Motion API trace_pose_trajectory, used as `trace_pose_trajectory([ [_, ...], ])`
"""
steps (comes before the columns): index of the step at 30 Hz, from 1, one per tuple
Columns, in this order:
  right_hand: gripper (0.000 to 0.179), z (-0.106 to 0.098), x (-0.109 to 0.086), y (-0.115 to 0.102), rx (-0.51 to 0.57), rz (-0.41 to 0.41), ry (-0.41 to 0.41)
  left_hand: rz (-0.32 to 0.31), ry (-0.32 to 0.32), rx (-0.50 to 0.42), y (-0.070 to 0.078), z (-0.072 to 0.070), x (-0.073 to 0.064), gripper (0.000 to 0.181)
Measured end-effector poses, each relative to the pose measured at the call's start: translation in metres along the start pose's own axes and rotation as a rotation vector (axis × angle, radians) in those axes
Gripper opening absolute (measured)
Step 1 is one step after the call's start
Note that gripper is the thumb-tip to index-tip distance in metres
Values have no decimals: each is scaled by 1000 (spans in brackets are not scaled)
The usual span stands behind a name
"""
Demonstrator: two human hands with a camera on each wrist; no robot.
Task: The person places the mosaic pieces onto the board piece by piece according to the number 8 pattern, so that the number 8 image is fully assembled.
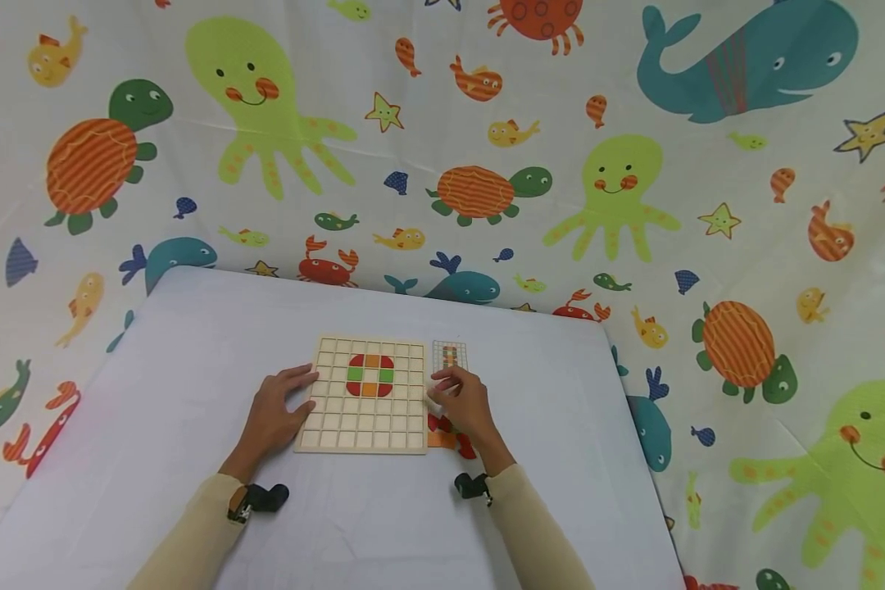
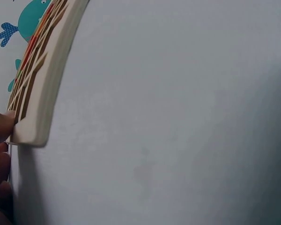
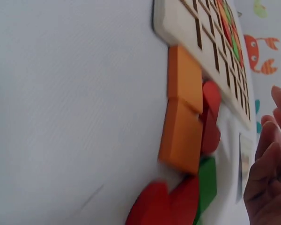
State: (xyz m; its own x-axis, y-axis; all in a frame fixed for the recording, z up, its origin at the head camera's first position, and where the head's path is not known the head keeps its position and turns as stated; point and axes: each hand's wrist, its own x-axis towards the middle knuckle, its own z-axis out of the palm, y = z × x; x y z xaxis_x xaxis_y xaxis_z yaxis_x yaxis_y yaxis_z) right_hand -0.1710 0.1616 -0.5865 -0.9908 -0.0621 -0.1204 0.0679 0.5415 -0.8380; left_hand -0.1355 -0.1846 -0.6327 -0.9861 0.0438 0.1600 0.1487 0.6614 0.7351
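Note:
A wooden grid board (image 1: 369, 426) lies on the table, with red, orange and green tiles (image 1: 371, 361) forming a ring in its cells. My left hand (image 1: 271, 410) rests at the board's left edge, thumb on the rim and fingers beside it. In the left wrist view the thumb tip (image 2: 1, 126) shows at the board's corner. My right hand (image 1: 466, 403) hovers over the lower part of a pattern card (image 1: 460, 348), to the right of the board. Nothing shows between its loosely bent fingers (image 3: 267, 173) in the right wrist view.
Loose orange square blocks (image 3: 185, 136), red rounded pieces (image 3: 152, 206) and a green block (image 3: 207, 183) lie by the board's lower right side. The white-covered table (image 1: 383, 524) ends at a sea-animal curtain (image 1: 442, 98) behind and at the right.

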Motion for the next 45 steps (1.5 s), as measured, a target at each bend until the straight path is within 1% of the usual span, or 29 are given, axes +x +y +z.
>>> trace_pose_trajectory([
  [4, 18, -8, -7, 7, -48, 30, -32, 7, 6, 3, 1, 0, 0, 50],
  [8, 20, -11, -13, 8, -71, 58, -98, 3, 9, 4, 1, -1, 0, 50],
  [12, 21, -9, -17, 12, -109, 45, -144, -14, -5, 5, 2, -1, 0, 51],
  [16, 20, -5, -20, 14, -172, 22, -145, -34, -24, -1, 4, -3, 0, 52],
  [19, 19, -3, -22, 13, -212, 33, -141, -37, -29, -3, 4, -3, 0, 52],
  [23, 18, -4, -24, 10, -240, 36, -145, -18, -11, 1, 3, -2, 0, 51],
  [27, 21, -6, -25, 11, -246, 18, -137, -6, 3, 3, 2, -1, 0, 51],
  [31, 23, -8, -25, 15, -198, 4, -109, -15, -5, 9, 2, 0, 0, 51],
  [38, 11, -9, -24, 15, -43, -37, -94, -25, -9, 5, 3, -1, -1, 51],
  [41, 9, -4, -23, 10, 9, -40, -77, -19, -4, 6, 3, -1, 0, 51],
  [45, 8, 8, -23, 2, 62, -26, -65, -19, -3, 4, 2, 0, 0, 51],
])
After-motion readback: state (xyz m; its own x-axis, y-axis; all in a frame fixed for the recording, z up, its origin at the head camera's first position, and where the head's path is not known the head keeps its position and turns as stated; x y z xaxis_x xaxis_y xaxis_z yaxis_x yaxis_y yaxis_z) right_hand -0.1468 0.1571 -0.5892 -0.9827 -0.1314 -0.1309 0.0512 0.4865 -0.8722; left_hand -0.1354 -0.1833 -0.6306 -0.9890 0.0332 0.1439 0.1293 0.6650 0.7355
